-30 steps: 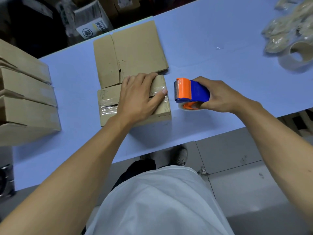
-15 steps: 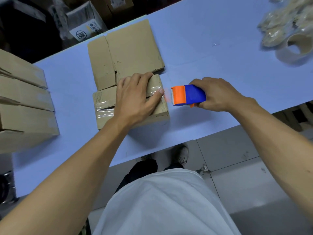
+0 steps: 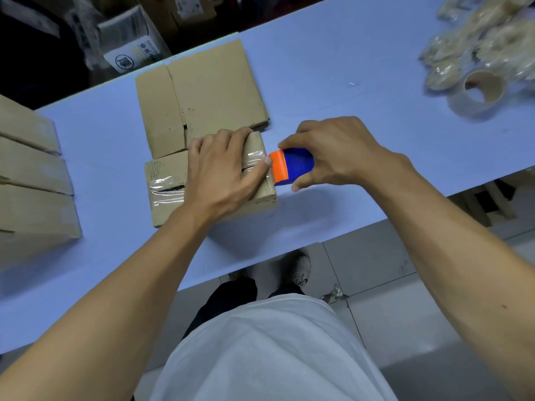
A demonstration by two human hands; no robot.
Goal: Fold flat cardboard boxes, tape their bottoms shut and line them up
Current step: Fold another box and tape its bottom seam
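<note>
The left hand lies flat, fingers straight, pressing down the flaps of the folded box near the counter's front edge. The right hand grips the blue and orange tape dispenser, its orange end touching the box's right edge where clear tape runs along the seam. The box looks light, stiff, and hollow, so it will likely slide or cave unless held by its walls or pressed from above. A flat box lies just behind it. Finished boxes line the left edge; whether anything is inside them cannot be told.
</note>
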